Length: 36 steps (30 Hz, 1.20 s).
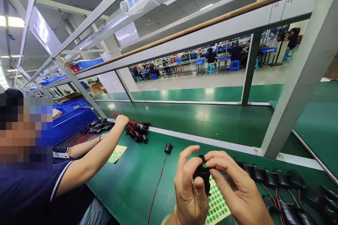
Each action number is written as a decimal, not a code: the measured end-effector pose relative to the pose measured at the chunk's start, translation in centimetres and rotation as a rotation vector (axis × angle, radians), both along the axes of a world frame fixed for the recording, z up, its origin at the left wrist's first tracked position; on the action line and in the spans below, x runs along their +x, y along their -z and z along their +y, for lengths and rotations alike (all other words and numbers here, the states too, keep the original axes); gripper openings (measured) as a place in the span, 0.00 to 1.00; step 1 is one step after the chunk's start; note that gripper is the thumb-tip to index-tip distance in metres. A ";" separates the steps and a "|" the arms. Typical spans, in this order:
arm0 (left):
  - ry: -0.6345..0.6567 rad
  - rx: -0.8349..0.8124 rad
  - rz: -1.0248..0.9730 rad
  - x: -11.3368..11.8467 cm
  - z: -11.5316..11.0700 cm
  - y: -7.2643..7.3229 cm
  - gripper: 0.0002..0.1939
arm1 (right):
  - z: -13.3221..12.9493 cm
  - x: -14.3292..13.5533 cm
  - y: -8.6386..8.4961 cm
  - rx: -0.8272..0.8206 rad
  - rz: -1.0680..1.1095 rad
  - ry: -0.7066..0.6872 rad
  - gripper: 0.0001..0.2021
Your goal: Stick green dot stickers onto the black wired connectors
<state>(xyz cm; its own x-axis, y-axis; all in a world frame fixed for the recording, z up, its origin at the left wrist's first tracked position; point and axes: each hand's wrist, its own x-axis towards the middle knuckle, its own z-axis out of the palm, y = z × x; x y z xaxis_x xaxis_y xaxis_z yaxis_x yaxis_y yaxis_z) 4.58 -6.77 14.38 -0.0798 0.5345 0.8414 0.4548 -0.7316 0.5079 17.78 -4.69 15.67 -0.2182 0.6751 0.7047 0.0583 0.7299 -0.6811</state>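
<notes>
My left hand (191,186) is closed around a black cylindrical plastic part (202,175), raised over the bench. A small round green sticker (204,165) shows on the part's upper side. The fingertips of my right hand (235,182) are pinched together at that sticker, touching its edge. Below my hands lies a pale sheet of green dot stickers (218,202), partly covered by them. Another black part (168,147) with a red wire sits on the green bench to the left of my hands.
Rows of black parts (274,177), several with green dots, lie at right. At left a co-worker's hand (123,121) is on a heap of black wired parts (137,132), near another sticker sheet (117,154) and a blue bin (76,123). A metal post (298,66) rises at right.
</notes>
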 end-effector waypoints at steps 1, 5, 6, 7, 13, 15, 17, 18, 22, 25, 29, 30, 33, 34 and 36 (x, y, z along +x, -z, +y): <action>0.020 0.010 0.031 -0.1 0.0 -0.1 0.17 | 0.0 0.0 0.1 -0.008 0.007 -0.014 0.07; 0.084 0.051 0.039 -0.2 0.0 0.0 0.17 | -0.4 0.1 0.1 -0.027 0.028 -0.038 0.07; 0.091 0.056 0.027 -0.2 0.0 0.1 0.16 | -0.5 0.1 0.1 -0.029 0.035 -0.035 0.06; 0.095 0.057 0.016 -0.2 -0.1 0.2 0.16 | -0.6 0.1 0.0 -0.027 0.042 -0.033 0.06; 0.109 -0.029 -0.080 0.0 -0.7 0.4 0.18 | -1.0 0.1 -0.1 0.019 0.050 -0.028 0.08; 0.123 -0.036 -0.097 0.1 -0.8 0.3 0.17 | -1.1 0.1 -0.2 0.033 0.043 -0.023 0.08; 0.133 -0.044 -0.111 0.1 -0.8 0.2 0.17 | -1.2 0.1 -0.2 0.035 0.033 -0.021 0.07; 0.139 -0.050 -0.119 0.1 -0.8 0.2 0.17 | -1.3 0.1 -0.2 0.039 0.031 -0.021 0.07; 0.161 -0.068 -0.153 0.2 -0.9 0.3 0.18 | -1.5 0.2 -0.3 0.039 0.028 -0.022 0.07; 0.173 -0.085 -0.166 0.3 -1.0 0.4 0.19 | -1.5 0.3 -0.3 0.061 -0.002 -0.037 0.09; 0.188 -0.105 -0.163 0.4 -1.1 0.2 0.18 | -1.5 0.5 -0.5 0.094 -0.047 -0.052 0.10; 0.191 -0.103 -0.161 0.4 -1.1 0.1 0.18 | -1.4 0.5 -0.6 0.095 -0.055 -0.054 0.10; 0.196 -0.092 -0.152 0.4 -1.1 -0.2 0.17 | -1.3 0.7 -1.0 0.096 -0.082 -0.060 0.09; 0.196 -0.092 -0.146 0.5 -1.1 -0.2 0.17 | -1.3 0.8 -1.1 0.094 -0.092 -0.063 0.08; 0.195 -0.094 -0.137 0.5 -1.1 -0.2 0.17 | -1.3 1.0 -1.3 0.093 -0.110 -0.064 0.07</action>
<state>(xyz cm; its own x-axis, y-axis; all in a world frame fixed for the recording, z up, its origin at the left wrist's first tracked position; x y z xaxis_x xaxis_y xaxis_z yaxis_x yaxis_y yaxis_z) 5.10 -7.88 14.55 -0.0775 0.6263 0.7758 0.2323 -0.7453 0.6249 18.74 -5.96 16.95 -0.3379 0.5901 0.7333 0.0800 0.7943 -0.6023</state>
